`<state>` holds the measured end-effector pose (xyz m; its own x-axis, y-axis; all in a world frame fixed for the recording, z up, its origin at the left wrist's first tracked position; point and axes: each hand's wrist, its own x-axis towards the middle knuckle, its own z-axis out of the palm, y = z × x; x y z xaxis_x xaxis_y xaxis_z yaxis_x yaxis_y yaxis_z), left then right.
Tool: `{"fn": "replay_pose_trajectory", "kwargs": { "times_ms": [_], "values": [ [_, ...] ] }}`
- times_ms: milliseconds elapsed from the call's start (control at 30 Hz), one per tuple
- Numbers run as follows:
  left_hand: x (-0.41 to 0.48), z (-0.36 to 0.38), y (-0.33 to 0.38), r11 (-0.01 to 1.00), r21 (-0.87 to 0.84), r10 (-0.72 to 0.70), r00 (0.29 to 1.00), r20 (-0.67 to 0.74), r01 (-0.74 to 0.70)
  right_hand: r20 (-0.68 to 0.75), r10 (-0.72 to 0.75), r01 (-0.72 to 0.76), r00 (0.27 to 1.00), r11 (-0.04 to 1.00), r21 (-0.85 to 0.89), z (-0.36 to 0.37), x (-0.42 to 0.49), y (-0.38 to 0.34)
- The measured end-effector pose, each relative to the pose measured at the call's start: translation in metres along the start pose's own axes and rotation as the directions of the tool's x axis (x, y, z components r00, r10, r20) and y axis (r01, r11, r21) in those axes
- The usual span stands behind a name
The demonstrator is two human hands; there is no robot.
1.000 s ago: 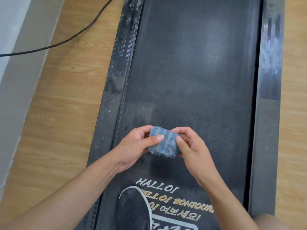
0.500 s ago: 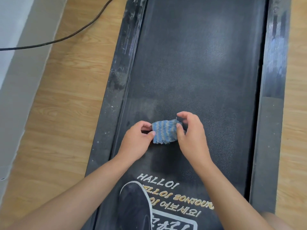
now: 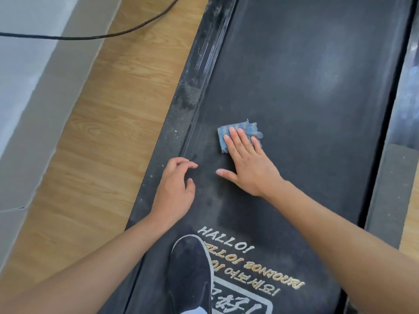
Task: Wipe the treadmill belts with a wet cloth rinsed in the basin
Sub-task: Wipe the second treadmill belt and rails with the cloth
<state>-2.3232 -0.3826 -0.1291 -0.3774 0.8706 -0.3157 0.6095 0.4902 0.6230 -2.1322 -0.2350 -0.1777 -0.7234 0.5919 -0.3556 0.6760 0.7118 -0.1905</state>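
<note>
A small folded blue striped cloth (image 3: 248, 130) lies flat on the black treadmill belt (image 3: 294, 87), left of its middle. My right hand (image 3: 247, 164) presses it down with flat, spread fingers; the fingers cover its near half. My left hand (image 3: 175, 189) hovers at the belt's left edge beside the left side rail (image 3: 195, 75), fingers loosely curled and holding nothing. The belt looks dusty, with pale patches further up. No basin is in view.
My dark shoe (image 3: 190, 273) stands on a printed mat (image 3: 249, 279) at the belt's near end. A black cable (image 3: 90, 37) runs across the wooden floor (image 3: 95, 143) on the left, next to a grey wall (image 3: 29, 109). The right side rail (image 3: 399, 132) borders the belt.
Both hands held the folded cloth above the belt before. Now the left hand has let go and moved left, and the right hand presses the cloth flat on the belt.
</note>
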Motion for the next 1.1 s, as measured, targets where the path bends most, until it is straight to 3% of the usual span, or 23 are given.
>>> {"fn": "replay_pose_trajectory", "kwargs": {
  "times_ms": [200,300,400,533,633,700,800,967,1100],
  "values": [
    [-0.024,-0.010,-0.031,0.995,0.099,0.000,0.998,-0.056,0.005,0.000,-0.030,0.030,1.000,0.999,0.035,-0.010,0.015,-0.010],
    [-0.033,-0.013,-0.044,0.997,0.033,-0.074,0.995,-0.061,0.076,0.035,-0.188,0.186,0.982,0.981,0.063,0.009,-0.039,-0.035],
    [-0.035,-0.016,-0.050,0.998,0.032,-0.050,0.997,-0.062,0.052,0.142,-0.410,0.407,0.901,0.912,0.054,0.038,-0.098,-0.053],
    [-0.036,-0.018,-0.053,0.991,0.133,-0.009,0.999,-0.047,0.015,0.163,-0.494,0.506,0.854,0.862,-0.036,0.048,-0.110,-0.043],
    [-0.034,-0.018,-0.053,0.987,0.161,-0.005,0.999,-0.047,0.013,0.126,-0.423,0.432,0.897,0.900,-0.052,0.036,-0.088,-0.035],
    [-0.035,-0.016,-0.052,0.985,0.173,-0.016,0.999,-0.048,0.024,0.029,-0.219,0.221,0.975,0.972,-0.076,0.017,-0.054,-0.017],
    [-0.038,-0.016,-0.052,0.977,0.213,-0.004,1.000,-0.003,0.004,0.006,-0.005,0.006,1.000,0.997,-0.077,-0.026,0.014,0.011],
    [-0.039,-0.017,-0.048,0.965,0.260,0.003,0.996,0.094,-0.028,-0.003,0.071,-0.070,0.997,0.984,-0.164,-0.028,0.040,-0.002],
    [-0.038,-0.018,-0.048,0.963,0.268,-0.013,0.993,0.119,-0.020,0.026,-0.101,0.103,0.995,0.993,-0.056,0.002,-0.011,-0.050]
  ]
}}
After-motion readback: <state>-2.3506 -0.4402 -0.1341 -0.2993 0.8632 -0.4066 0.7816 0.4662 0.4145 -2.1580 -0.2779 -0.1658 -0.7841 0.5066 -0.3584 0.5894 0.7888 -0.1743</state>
